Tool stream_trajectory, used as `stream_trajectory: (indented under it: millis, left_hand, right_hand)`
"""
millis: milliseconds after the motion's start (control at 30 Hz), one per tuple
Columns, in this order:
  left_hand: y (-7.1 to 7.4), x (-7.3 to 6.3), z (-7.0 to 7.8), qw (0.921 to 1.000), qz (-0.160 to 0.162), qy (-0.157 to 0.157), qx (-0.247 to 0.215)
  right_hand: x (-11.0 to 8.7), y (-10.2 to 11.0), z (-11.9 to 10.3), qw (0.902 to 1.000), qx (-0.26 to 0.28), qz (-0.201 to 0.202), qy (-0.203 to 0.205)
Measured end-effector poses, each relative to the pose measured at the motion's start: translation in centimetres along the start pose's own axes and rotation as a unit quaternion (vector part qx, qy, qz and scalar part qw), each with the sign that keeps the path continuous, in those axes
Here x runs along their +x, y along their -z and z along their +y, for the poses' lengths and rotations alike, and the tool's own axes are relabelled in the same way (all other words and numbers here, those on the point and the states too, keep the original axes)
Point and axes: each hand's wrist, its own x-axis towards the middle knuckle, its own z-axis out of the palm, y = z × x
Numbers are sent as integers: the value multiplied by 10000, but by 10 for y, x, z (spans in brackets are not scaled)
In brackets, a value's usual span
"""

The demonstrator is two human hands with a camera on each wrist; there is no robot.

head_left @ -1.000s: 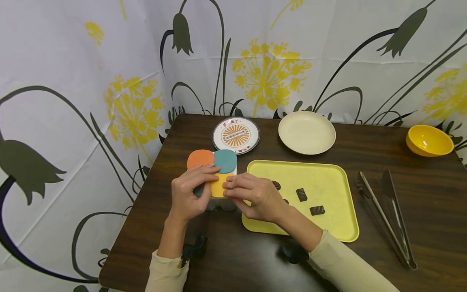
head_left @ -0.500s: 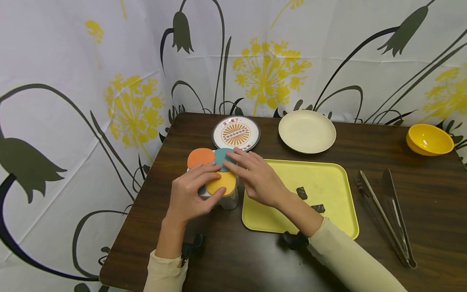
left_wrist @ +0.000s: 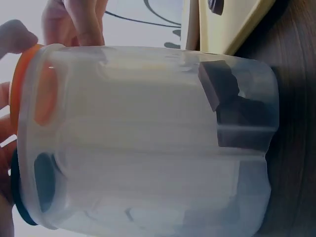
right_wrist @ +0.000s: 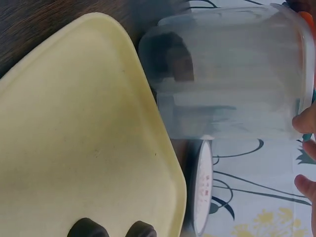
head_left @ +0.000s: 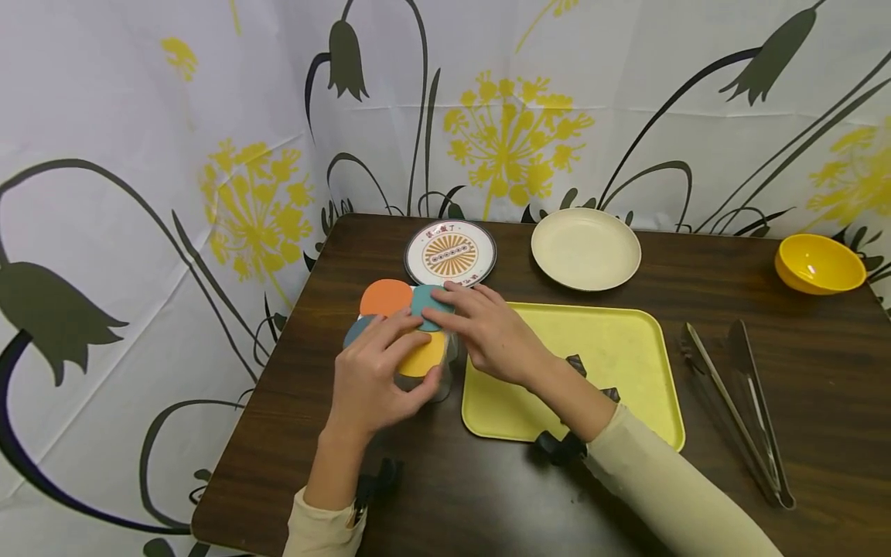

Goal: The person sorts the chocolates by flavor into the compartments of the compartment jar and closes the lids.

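A clear storage container (left_wrist: pixel 138 103) stands upright at the tray's left. Its top carries four-colour flip lids: orange (head_left: pixel 386 296), teal (head_left: pixel 421 299), blue (head_left: pixel 358 329) and yellow (head_left: pixel 422 360). Dark chocolates (left_wrist: pixel 219 84) lie at the bottom, seen through its wall. My left hand (head_left: pixel 376 375) lies over the top, fingers extended across the lids, thumb by the yellow lid's near edge. My right hand (head_left: pixel 504 344) touches the teal lid with extended, spread fingertips. More chocolates (head_left: pixel 576 365) lie on the yellow tray (head_left: pixel 501 410), partly behind the right forearm.
A printed plate (head_left: pixel 480 263) and a cream plate (head_left: pixel 586 249) stand behind the container and tray. Metal tongs (head_left: pixel 759 425) lie to the tray's right. At the far right is a yellow bowl (head_left: pixel 820 264). A patterned cloth hangs behind the table.
My right hand has moved from the yellow lid up to the teal lid, its fingers spreading. The left hand has shifted slightly right, uncovering more of the blue lid.
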Motion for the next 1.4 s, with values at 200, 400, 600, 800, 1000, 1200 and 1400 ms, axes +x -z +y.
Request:
stream_trajectory:
  millis: [200,400,600,800,1000,1200,1400]
  left_hand:
    - [4,-4,1,10000,28,52,9]
    - [6,-7,2,9995,25,289,148]
    - [10,-9,2,9992,-168,325,173]
    - [16,-8,0,9986,-378,345,115]
    - [18,-4,0,9972,-611,421,-48]
    - [19,0,-4,9955,-684,371,-536]
    - [17,-1,-8,9930,-668,322,-924]
  right_hand:
    - [-2,2,-2,9997,1,167,195]
    - [-3,3,-3,9990,288,229,250]
    - [-3,6,-7,9990,212,198,353]
    - [-4,9,-12,9983,227,249,481]
    - [-4,12,-15,9982,348,-13,496]
    - [-7,13,-17,9973,552,-211,436]
    - [-7,15,-20,9975,146,-10,685]
